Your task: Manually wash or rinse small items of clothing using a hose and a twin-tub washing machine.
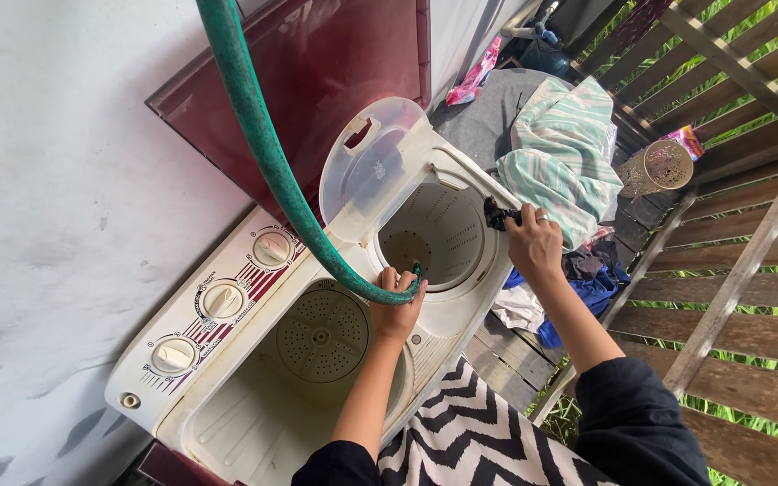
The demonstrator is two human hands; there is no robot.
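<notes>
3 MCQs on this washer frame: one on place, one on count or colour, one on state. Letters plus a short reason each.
1. Where is the end of the green hose?
A. over the spin tub
B. on the floor
C. in the wash tub

2. How many control dials are on the panel?
A. two
B. three
C. five

3. The clear spin-tub lid is:
A. shut
B. lying on the deck
C. raised

Answers:
1 A: the left hand grips the hose end at the spin tub's rim.
2 B: three round dials sit in a row.
3 C: it stands up behind the open tub, while the right hand holds a dark cloth at the rim.
</notes>
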